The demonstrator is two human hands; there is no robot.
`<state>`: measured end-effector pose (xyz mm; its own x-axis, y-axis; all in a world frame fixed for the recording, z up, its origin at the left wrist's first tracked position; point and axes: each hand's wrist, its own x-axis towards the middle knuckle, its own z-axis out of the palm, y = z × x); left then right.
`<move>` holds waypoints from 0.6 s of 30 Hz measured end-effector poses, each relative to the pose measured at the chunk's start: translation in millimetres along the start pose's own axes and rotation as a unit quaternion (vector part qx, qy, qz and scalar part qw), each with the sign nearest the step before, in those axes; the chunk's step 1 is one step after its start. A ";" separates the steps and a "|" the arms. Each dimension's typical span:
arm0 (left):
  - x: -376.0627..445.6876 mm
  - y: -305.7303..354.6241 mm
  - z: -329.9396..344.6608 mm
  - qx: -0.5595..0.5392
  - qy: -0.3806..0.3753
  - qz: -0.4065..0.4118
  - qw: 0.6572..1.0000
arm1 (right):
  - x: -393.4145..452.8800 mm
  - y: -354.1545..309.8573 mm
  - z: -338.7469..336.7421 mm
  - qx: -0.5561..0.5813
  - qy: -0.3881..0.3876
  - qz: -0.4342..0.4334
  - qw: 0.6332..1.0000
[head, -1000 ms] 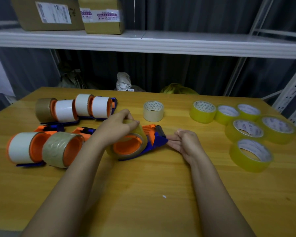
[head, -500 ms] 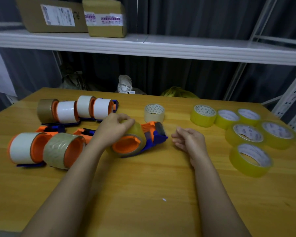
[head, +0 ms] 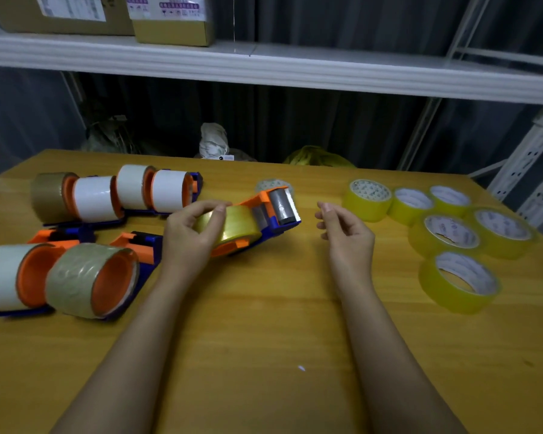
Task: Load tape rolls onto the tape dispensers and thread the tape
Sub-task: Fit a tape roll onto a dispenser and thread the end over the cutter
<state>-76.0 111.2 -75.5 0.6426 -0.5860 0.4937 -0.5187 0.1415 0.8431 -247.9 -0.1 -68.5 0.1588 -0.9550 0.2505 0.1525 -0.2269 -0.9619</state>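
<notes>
One tape dispenser point(head: 264, 220), orange and blue, sits at the middle of the wooden table point(head: 264, 324), tilted with its roller end raised. A yellowish tape roll point(head: 232, 227) is mounted on it. The left hand point(head: 188, 236) grips that roll, thumb and fingers curled around its rim. The right hand point(head: 347, 236) hovers just right of the dispenser, fingers loosely curled, holding nothing. Six loaded dispensers point(head: 85, 233) lie to the left. Six loose yellow rolls point(head: 445, 233) rest to the right. A pale roll point(head: 271, 185) stands behind the dispenser, partly hidden.
</notes>
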 end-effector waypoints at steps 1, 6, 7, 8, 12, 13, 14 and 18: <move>-1.6 1.4 1.3 0.007 -0.003 0.011 1.000 | -0.7 -2.1 0.5 0.010 -0.023 0.010 1.000; -8.4 -0.6 3.9 0.042 -0.011 0.057 0.997 | -6.8 -1.0 6.4 0.054 -0.106 0.114 0.986; -9.1 -2.0 3.7 0.044 -0.011 0.061 0.997 | -6.8 -0.5 5.7 0.072 -0.100 0.126 0.984; -10.3 -3.3 3.4 0.044 -0.012 0.063 0.997 | -6.4 0.3 4.1 0.095 -0.094 0.140 0.981; -13.4 -5.4 2.0 0.053 -0.013 0.074 0.996 | -4.3 1.1 -1.0 0.152 -0.116 0.192 0.962; -13.5 -5.5 1.7 0.058 -0.016 0.078 0.995 | -3.9 1.5 -1.2 0.158 -0.121 0.201 0.959; -13.5 -5.3 1.4 0.062 -0.019 0.080 0.995 | -3.5 1.6 -1.0 0.166 -0.122 0.209 0.956; -13.5 -4.5 2.4 0.071 -0.019 0.089 0.993 | -0.1 0.7 -3.5 0.227 -0.102 0.219 0.943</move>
<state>-83.8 116.6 -86.4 0.5136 -0.5921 0.6210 -0.6974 0.1336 0.7041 -251.2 -0.8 -69.6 0.4818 -0.8705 -0.1004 0.4225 0.3312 -0.8437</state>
